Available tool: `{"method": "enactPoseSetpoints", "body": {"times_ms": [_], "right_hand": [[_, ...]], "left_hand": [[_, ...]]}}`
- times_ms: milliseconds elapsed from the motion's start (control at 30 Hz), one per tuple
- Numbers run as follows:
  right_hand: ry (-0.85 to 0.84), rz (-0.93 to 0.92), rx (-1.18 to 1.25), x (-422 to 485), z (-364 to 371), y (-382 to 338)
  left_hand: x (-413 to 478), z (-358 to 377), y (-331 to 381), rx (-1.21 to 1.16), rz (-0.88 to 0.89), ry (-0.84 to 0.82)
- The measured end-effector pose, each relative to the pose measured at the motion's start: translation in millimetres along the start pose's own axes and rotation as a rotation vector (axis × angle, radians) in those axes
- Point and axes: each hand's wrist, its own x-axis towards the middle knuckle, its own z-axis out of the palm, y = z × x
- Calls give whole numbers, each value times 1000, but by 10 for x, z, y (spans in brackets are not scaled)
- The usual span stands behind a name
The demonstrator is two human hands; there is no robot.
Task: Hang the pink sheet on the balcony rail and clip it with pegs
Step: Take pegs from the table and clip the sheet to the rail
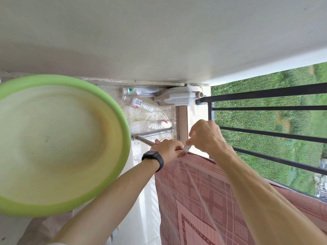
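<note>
The pink checked sheet point(200, 195) hangs over the balcony rail and drapes down toward me. My left hand point(168, 149), with a black watch on the wrist, pinches the sheet's top corner against the rail. My right hand point(205, 135) holds a small pale peg point(186, 148) in its fingertips, right at that corner and touching the left fingers. The black railing bars point(269, 133) run past my right forearm. The rail under the sheet is hidden.
A big green basin point(58, 144) fills the left side, close to my left arm. Several empty plastic bottles point(141, 101) and a white jerrycan point(178, 96) lie on the floor by the wall, with a metal pipe point(155, 133). Grass lies beyond the railing.
</note>
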Motion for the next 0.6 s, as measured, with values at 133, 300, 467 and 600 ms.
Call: {"method": "enactPoseSetpoints", "body": {"times_ms": [133,300,467,600], "right_hand": [[-83,-16,-134,35,72,-60],[-143,-49,-194,134,167,-136],[-157,-7,-34,45,422,58],[-189,26,-38,-62,494,143]], "left_hand": [[-5,-21,34,10,-13,-30],[-44,-40,68,1,-50,-51],[-81,-79,90,58,-67,-116],[-111,-115,140,54,-92,-93]]}}
